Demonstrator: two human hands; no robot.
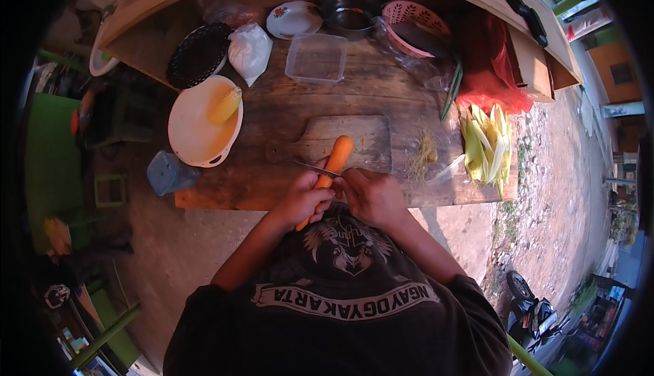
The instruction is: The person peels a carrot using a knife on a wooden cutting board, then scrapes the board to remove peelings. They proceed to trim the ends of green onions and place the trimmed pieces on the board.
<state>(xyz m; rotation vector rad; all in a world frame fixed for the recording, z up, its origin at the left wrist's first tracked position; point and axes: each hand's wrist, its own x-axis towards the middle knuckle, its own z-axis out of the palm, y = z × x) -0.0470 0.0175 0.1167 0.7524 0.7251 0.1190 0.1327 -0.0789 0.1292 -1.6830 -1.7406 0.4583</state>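
My left hand is wrapped around a carrot, which tilts with its thick end pointing away from me. In my right hand is a knife, its thin blade lying crosswise over the carrot. How the knife's handle sits in my fingers is hidden. Just beyond both hands, a wooden cutting board with small orange bits on it lies on the wooden table. Left of the board, a white oval basin holds a husked ear of corn.
Corn husks and a tuft of corn silk lie at the right. A blue-lidded container stands at the left edge. Farther back are a clear plastic box, a plate, a dark pot, a pink basket and a red plastic bag.
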